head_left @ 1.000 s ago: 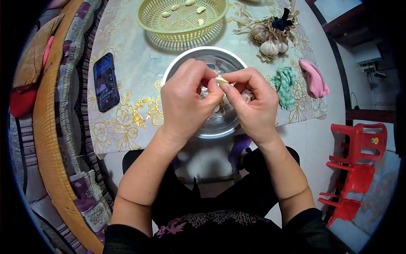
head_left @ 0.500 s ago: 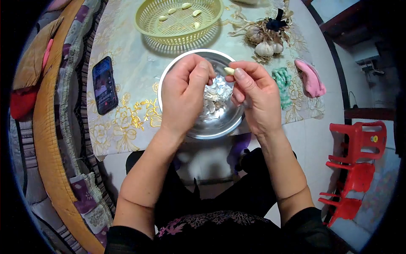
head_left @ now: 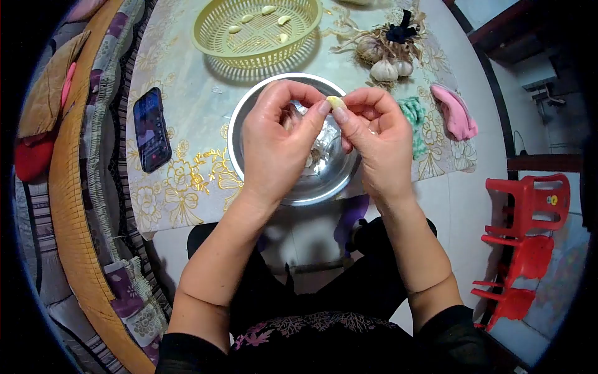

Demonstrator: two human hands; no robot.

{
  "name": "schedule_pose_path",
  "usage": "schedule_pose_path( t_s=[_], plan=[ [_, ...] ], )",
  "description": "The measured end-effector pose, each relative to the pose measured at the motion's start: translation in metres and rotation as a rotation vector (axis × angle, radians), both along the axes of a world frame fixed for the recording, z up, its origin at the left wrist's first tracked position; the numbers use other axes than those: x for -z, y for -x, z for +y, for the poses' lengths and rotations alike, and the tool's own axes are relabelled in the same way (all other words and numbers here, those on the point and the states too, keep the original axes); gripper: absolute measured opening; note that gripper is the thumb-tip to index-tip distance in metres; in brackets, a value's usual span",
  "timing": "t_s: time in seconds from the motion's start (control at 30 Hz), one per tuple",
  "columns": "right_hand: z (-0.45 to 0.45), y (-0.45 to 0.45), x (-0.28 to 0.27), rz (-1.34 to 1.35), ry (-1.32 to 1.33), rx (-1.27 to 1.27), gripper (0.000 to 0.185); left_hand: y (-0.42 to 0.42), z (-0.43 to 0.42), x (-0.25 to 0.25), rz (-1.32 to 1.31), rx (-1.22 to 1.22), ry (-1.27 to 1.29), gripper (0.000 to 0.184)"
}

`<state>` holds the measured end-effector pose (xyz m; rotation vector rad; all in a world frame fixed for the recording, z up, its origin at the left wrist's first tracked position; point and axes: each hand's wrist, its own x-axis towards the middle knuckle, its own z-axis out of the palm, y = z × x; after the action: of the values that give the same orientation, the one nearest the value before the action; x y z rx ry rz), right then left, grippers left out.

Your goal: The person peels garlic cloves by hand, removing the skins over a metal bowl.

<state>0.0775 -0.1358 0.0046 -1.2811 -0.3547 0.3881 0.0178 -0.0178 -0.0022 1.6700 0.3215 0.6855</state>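
A pale garlic clove [head_left: 335, 101] is pinched between the fingertips of both hands, above a steel bowl [head_left: 237, 140]. My left hand [head_left: 283, 134] grips its left side with thumb and forefinger; something papery shows in the curled fingers behind. On the other side, my right hand [head_left: 377, 128] holds the clove between thumb and forefinger. Garlic skins [head_left: 317, 153] lie in the bowl beneath, partly hidden by the hands. Several peeled cloves [head_left: 268, 10] rest in a yellow-green plastic basket [head_left: 261, 61] beyond the bowl.
A bunch of garlic bulbs [head_left: 384, 70] lies at the back right, near a green cloth [head_left: 411, 124] and a pink cloth [head_left: 455, 112]. A phone [head_left: 152, 129] is on the left of the patterned tablecloth [head_left: 180, 187]. Red plastic chairs [head_left: 529, 206] stand on the right.
My left fingers have come over to the clove, which only my right hand held before. The clove sits slightly further left now, and the view has shifted a little.
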Motion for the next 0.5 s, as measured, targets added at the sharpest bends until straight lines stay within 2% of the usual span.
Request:
schedule_pose_path(
  t_s=[0.2,0.3,0.5],
  plan=[
    [0.003,0.001,0.001,-0.007,0.031,-0.047,0.017,0.002,0.008,0.002,0.016,0.019,-0.074,0.007],
    [0.004,0.002,-0.001,0.056,0.005,-0.073,0.019,0.000,0.007,0.004,-0.051,0.114,0.122,0.009],
    [0.001,-0.002,0.004,0.149,-0.041,-0.139,0.021,0.006,0.012,-0.002,0.114,0.289,0.547,0.012]
  ],
)
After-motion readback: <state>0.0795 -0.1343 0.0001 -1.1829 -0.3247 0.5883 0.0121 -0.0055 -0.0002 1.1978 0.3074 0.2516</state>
